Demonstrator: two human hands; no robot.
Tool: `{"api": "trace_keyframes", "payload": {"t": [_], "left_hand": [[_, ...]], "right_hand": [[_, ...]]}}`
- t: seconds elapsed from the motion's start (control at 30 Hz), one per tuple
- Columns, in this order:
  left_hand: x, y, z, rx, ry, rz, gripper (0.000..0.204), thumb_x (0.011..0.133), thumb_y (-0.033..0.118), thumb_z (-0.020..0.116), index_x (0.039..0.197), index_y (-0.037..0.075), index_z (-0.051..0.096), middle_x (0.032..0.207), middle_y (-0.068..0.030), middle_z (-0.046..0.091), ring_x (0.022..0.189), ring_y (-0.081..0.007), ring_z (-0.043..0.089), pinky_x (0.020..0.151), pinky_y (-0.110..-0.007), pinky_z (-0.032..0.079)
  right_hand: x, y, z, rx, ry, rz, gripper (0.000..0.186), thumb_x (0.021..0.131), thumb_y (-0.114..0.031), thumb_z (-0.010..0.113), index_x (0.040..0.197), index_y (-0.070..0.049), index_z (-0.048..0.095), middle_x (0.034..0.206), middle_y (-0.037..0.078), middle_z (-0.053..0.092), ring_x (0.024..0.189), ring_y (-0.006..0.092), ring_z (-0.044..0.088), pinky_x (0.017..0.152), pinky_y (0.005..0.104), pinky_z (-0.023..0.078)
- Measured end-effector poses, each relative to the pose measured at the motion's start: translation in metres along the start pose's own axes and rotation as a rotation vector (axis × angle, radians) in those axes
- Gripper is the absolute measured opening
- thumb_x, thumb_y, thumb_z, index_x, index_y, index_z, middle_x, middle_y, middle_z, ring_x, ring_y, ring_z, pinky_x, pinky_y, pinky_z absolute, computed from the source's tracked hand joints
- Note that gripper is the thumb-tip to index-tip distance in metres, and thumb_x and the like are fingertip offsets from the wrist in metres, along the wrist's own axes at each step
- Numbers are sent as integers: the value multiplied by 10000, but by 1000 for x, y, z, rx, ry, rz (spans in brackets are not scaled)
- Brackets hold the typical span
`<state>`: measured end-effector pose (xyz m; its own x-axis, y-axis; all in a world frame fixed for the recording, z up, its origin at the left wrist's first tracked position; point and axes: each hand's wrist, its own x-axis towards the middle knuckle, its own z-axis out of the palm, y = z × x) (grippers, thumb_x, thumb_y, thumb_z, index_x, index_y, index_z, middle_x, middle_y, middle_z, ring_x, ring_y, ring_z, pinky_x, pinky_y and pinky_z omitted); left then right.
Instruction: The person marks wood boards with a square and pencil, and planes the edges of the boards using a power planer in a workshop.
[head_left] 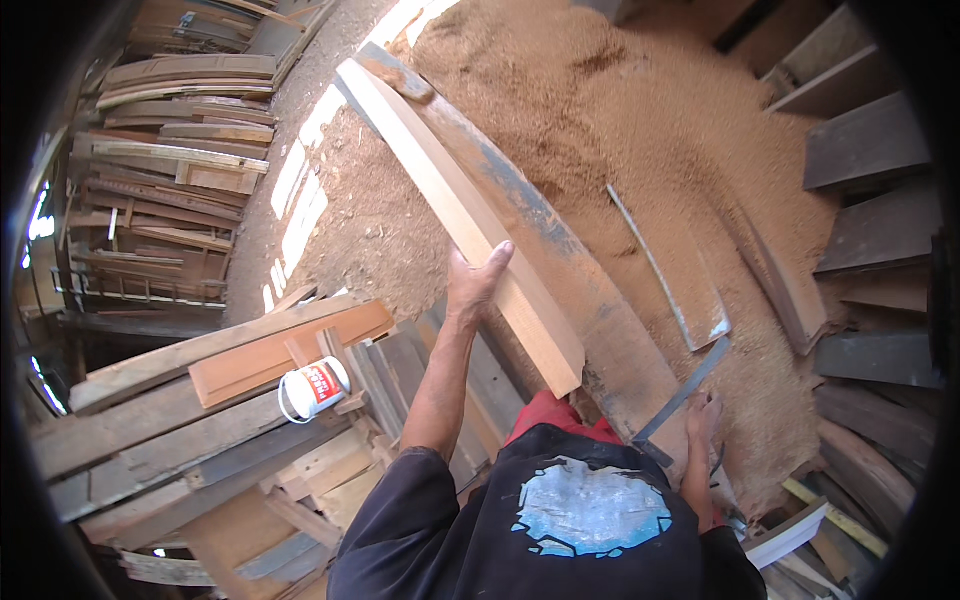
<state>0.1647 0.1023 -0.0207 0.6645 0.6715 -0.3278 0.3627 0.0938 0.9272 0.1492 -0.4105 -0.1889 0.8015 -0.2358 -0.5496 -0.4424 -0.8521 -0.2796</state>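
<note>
A long, squared, pale wooden beam [430,185] lies slantwise along a dusty plank bench [560,235]. My left hand [478,280] is closed round the beam's nearer half, the thumb across its upper face. To the right, low by the bench edge, my right hand [704,415] has its fingers curled; what they hold, if anything, is hidden. Beside that hand a dark metal square [685,390] lies tilted, with its short arm toward my body. Farther right, a long thin metal framing square [655,262] rests on the sawdust, its corner near the dark square's far end.
Sawdust [560,90] heaps beyond the bench. Boards and scraps [170,440] are piled at left, with a white bucket [315,388] on them. Stacked timber [180,150] stands far left. Dark wood blocks [870,150] line the right side; a white-faced piece [788,535] lies at lower right.
</note>
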Motion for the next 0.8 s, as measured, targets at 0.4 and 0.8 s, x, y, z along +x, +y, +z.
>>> {"api": "trace_keyframes", "payload": {"t": [0.4,0.8], "left_hand": [[-71,1,-108,726,-156,148,823,719,237,735,1466,58,439,1206,-263,674,1114,-387,677,1029,-467,527],[-6,13,-168,1351,-55,666,419,775,28,710,1169,81,577,1102,-141,718,1119,-356,665,1011,-517,469]], "right_hand": [[-28,-290,-155,56,252,-868,475,971,-265,590,1343,30,566,1385,252,553,1316,400,505,1142,473,370],[-48,-404,-211,-449,179,-1069,651,940,-540,624,1349,-34,602,1427,200,547,1334,387,490,1138,510,372]]}}
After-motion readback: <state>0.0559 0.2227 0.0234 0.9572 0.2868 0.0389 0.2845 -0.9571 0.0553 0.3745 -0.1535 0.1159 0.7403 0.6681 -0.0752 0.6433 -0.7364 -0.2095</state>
